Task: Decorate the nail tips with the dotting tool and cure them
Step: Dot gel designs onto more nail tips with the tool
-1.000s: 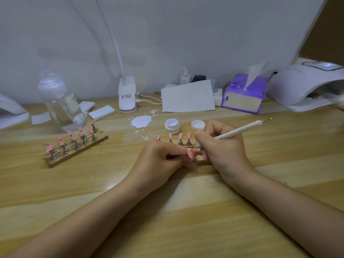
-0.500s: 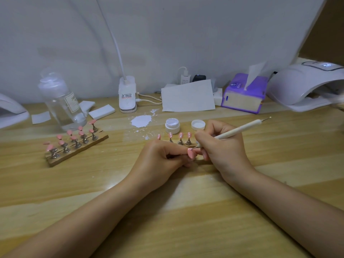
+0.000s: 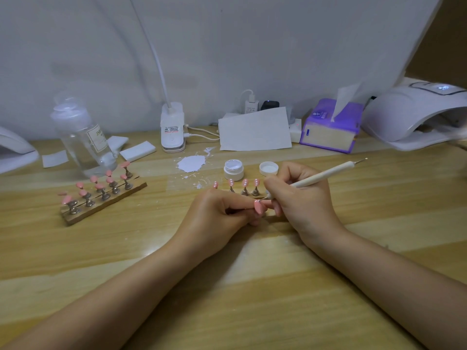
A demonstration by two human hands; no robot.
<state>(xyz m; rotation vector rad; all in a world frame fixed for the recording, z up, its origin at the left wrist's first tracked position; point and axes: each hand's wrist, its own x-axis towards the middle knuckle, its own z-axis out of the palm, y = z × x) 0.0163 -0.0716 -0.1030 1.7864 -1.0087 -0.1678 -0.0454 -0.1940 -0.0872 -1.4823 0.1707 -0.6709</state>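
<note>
My left hand [image 3: 222,213] pinches a pink nail tip [image 3: 258,207] on its small stand at the table's middle. My right hand [image 3: 300,198] grips a white dotting tool [image 3: 326,176] like a pen, its lower point touching the held tip. Just behind my hands stand several pink nail tips with white dots [image 3: 243,185]. An open jar of white gel [image 3: 233,169] and its lid [image 3: 268,168] sit behind them. A wooden holder [image 3: 106,200] at the left carries several plain pink tips. The white curing lamp [image 3: 417,114] stands at the far right.
A clear bottle [image 3: 80,137], white pads [image 3: 137,149], a clip lamp base [image 3: 172,127], a sheet of paper [image 3: 254,130] and a purple tissue box [image 3: 331,127] line the back. A white paint smear [image 3: 190,163] lies on the table. Another white device [image 3: 15,150] sits far left.
The dotting tool's upper end has dipped slightly. Both hands stay at the held nail tip.
</note>
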